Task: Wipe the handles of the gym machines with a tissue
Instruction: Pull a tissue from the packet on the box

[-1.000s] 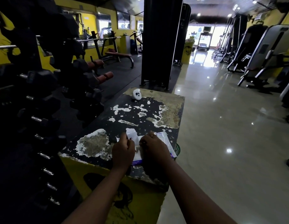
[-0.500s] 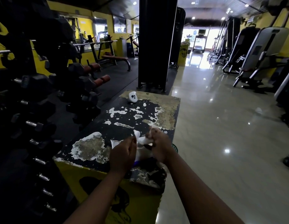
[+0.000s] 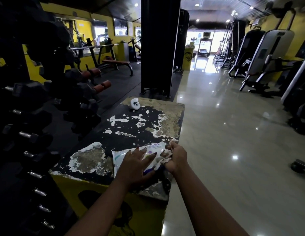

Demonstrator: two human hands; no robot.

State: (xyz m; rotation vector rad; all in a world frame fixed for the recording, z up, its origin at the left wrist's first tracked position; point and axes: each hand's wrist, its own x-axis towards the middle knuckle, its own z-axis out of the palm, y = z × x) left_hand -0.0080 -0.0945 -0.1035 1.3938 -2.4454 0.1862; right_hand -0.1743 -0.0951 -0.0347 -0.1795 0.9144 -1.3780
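Observation:
A white pack of wet wipes (image 3: pixel 121 155) lies flat on the near part of a worn black and yellow box (image 3: pixel 131 128). My left hand (image 3: pixel 136 160) presses down on the pack with its fingers spread and straight. Just to the right, my right hand (image 3: pixel 176 157) grips a crumpled white tissue (image 3: pixel 162 160) pulled up from the pack. Gym machines (image 3: pixel 267 60) with their handles stand along the right wall, far from both hands.
A small white device (image 3: pixel 135 103) sits at the far end of the box. A rack of dumbbells (image 3: pixel 29 133) fills the left side. A black pillar (image 3: pixel 158 45) rises behind the box. Glossy tiled floor (image 3: pixel 225 133) stretches to the right.
My right hand has drawn the tissue out of the pack and to the right. My left hand has flattened on the pack, fingers now spread.

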